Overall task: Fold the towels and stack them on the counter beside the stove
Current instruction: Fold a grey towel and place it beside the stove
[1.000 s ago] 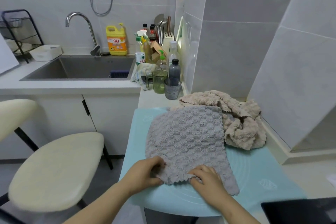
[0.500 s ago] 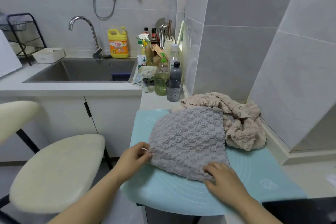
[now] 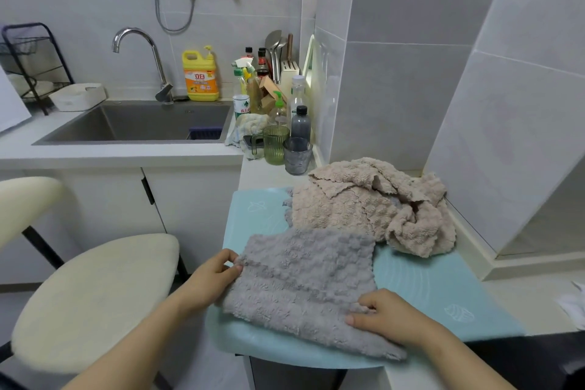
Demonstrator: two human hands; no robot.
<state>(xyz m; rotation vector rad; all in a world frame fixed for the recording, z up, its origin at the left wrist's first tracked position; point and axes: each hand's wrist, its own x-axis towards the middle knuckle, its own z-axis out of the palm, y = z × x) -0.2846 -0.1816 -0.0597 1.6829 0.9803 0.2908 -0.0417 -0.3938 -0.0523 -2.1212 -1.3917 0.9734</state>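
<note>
- Head view, work surface: a grey towel lies flat on a teal mat at the near end of the counter. Its far edge touches a crumpled heap of beige towels that sits against the tiled wall.
- Head view, left hand: the left hand is at the towel's left edge. Thumb and fingers are curled and pinch that edge.
- Head view, right hand: the right hand lies on the towel's near right part. Its fingers are bent and nip a ridge of the cloth there.
- Head view, key relation: the towel's long axis runs left to right, slanting toward the viewer on the right side. One hand holds each end of that axis, so both are placed equally for the towel itself. Judgement: the next fold calls for carrying one short end across to the other along this axis.
- Head view, destination: a dark panel at lower right is probably the stove. Bare mat lies between it and the towel. The right hand is the nearer one to that spot.
- Head view, progress: no folded stack is visible. The beige heap remains unfolded, so most of the task is judged outstanding.
- Head view, surroundings: a sink and a cream chair lie to the left, well apart from the towel.
</note>
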